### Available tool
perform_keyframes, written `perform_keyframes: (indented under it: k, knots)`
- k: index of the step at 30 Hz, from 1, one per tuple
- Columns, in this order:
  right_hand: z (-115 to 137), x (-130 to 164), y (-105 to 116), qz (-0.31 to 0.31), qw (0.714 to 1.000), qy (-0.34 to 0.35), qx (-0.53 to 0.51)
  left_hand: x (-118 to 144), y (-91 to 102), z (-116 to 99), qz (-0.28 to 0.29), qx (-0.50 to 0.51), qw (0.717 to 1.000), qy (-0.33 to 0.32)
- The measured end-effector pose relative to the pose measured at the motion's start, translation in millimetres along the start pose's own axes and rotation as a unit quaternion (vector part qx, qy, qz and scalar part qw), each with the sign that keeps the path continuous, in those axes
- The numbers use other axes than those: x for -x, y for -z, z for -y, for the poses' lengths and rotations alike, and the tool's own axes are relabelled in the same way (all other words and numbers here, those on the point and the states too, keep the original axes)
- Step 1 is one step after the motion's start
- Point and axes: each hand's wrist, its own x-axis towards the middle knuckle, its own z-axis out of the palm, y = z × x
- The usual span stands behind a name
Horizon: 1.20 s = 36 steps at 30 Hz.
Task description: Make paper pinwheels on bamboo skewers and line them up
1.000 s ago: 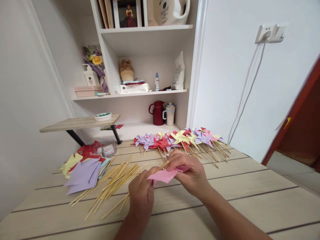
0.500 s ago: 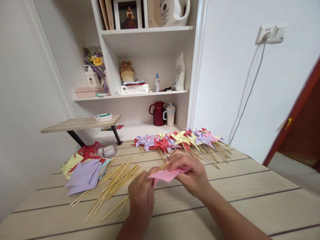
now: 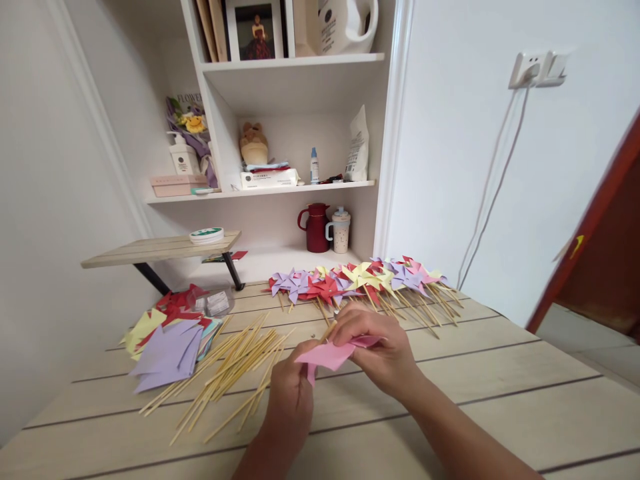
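Both hands meet above the middle of the wooden table [image 3: 500,373]. The left hand [image 3: 289,400] pinches the near corner of a pink paper pinwheel [image 3: 327,355], and the right hand [image 3: 385,350] closes over its far side, where a wooden stick [image 3: 329,330] pokes out. Just left lie loose bamboo sticks [image 3: 230,373], then cut paper squares [image 3: 165,343]. Beyond the hands, a row of finished pinwheels [image 3: 360,280] stretches before the shelf unit [image 3: 295,120].
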Motion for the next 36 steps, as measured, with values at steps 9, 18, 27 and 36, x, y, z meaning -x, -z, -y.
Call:
perform_keyframes:
  k: [9,18,27,36]
  knots:
    - [-0.6,2.2,-0.6,0.0,1.0,-0.022,0.006,-0.1,-0.4,-4.7,0.003,0.034,0.999,0.027]
    - [0.6,1.6,-1.7,-0.006,1.0,-0.022,0.006,1.6,2.0,-0.1,0.011,0.011,1.0,0.027]
    - [1.6,1.9,-2.3,-0.008,0.999,-0.033,0.013,-1.7,2.0,-2.6,0.003,-0.001,1.0,-0.004]
    - [1.8,2.7,-2.0,-0.003,0.999,-0.034,0.016,-2.3,3.3,-3.0,-0.022,-0.067,0.997,-0.033]
